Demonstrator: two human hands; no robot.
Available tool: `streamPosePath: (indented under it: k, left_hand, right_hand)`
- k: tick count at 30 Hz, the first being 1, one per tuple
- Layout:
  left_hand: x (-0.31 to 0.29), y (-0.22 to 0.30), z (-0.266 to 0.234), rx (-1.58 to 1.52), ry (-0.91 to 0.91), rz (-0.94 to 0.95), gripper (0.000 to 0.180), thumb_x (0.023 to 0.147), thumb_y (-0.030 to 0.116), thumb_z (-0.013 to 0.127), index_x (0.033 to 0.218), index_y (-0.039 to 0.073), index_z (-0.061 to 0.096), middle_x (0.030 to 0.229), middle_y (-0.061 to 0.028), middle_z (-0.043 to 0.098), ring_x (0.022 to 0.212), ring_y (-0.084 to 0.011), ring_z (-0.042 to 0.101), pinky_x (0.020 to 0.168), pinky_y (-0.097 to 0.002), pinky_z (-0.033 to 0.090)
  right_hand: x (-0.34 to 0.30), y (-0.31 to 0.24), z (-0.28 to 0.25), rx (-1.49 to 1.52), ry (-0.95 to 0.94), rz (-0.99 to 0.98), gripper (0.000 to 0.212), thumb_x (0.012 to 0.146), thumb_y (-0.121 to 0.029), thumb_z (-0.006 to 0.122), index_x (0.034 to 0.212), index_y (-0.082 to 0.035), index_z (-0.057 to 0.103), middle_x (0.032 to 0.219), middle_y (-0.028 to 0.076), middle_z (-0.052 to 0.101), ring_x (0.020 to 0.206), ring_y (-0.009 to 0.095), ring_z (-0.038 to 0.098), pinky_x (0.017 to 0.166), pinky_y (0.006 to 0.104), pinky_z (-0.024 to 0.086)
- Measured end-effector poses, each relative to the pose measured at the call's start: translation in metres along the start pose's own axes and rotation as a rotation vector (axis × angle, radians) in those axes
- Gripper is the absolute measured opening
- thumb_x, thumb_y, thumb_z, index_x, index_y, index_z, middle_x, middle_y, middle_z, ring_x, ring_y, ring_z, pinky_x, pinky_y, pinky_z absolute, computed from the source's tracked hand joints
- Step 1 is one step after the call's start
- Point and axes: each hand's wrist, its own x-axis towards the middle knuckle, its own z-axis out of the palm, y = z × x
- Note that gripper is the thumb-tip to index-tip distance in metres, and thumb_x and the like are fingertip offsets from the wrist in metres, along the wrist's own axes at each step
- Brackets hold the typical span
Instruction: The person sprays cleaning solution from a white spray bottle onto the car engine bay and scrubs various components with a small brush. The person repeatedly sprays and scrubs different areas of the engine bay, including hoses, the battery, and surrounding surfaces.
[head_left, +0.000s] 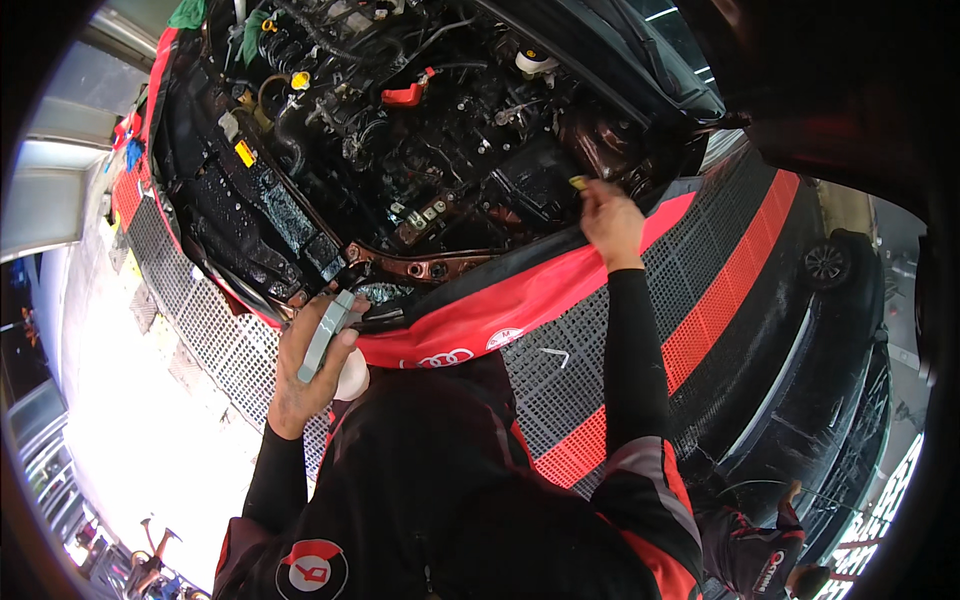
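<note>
My left hand (295, 375) is closed around a flat grey rectangular device (322, 340), at the front edge of the open engine bay. My right hand (613, 225) reaches over the bay's right side, its fingers pinched on a small yellow thing (578, 183) whose kind I cannot make out. Below those fingers lies a black box-shaped part (535, 180) of the engine bay. A red fender cover (560, 285) drapes over the car's edge beneath my right forearm. Wet, dark surfaces show along the front panel (290, 215).
Yellow caps (300, 80) and a red part (403, 95) stand out among dark hoses. The raised hood (850, 100) hangs at the upper right. Grey and red grating (570, 350) covers the floor. Another car (800, 400) stands right, with a person (755, 550) beside it.
</note>
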Motion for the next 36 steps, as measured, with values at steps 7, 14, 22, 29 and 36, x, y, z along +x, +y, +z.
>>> streamPosePath:
  k: [7,14,22,29,36]
  left_hand:
    - [-0.006,0.005,-0.001,0.072,-0.067,0.101,0.036,0.107,0.014,0.072,0.139,-0.001,0.067,0.130,-0.0162,0.079,0.118,-0.0335,0.077,0.104,-0.0428,0.059]
    - [-0.011,-0.001,-0.008,-0.007,-0.042,0.016,0.034,0.106,0.015,0.072,0.137,0.000,0.068,0.133,-0.0167,0.078,0.121,-0.0339,0.078,0.105,-0.0429,0.059]
    - [-0.008,-0.005,-0.022,-0.010,-0.077,0.066,0.032,0.108,0.018,0.070,0.134,0.000,0.068,0.131,-0.0173,0.080,0.123,-0.0344,0.077,0.110,-0.0445,0.056]
    - [-0.004,-0.008,-0.032,0.014,-0.144,0.060,0.031,0.107,0.016,0.071,0.134,0.001,0.068,0.130,-0.0163,0.081,0.121,-0.0349,0.078,0.109,-0.0440,0.056]
    - [-0.001,-0.009,-0.038,0.003,-0.188,0.100,0.033,0.108,0.018,0.070,0.136,0.000,0.067,0.131,-0.0170,0.081,0.122,-0.0363,0.078,0.109,-0.0450,0.056]
  right_hand:
    - [-0.013,-0.012,0.015,-0.092,-0.049,-0.131,0.034,0.102,-0.017,0.064,0.133,-0.014,0.076,0.108,0.014,0.079,0.090,0.039,0.080,0.075,0.0522,0.065]
    - [-0.038,-0.058,0.024,-0.281,-0.295,0.034,0.044,0.107,-0.017,0.055,0.150,-0.008,0.059,0.116,0.023,0.076,0.088,0.043,0.081,0.077,0.0558,0.066]
    - [-0.036,-0.106,0.019,-0.497,-0.070,0.095,0.039,0.101,-0.013,0.063,0.133,0.009,0.063,0.101,0.018,0.074,0.072,0.026,0.079,0.063,0.0361,0.067]
    - [-0.046,-0.113,0.035,-0.678,-0.097,-0.026,0.041,0.100,-0.014,0.065,0.131,0.013,0.067,0.100,0.014,0.074,0.071,0.020,0.077,0.056,0.0321,0.065]
    - [-0.047,-0.115,0.044,-0.689,-0.085,0.038,0.036,0.100,-0.013,0.063,0.124,0.014,0.068,0.096,0.016,0.076,0.065,0.018,0.074,0.056,0.0316,0.064]
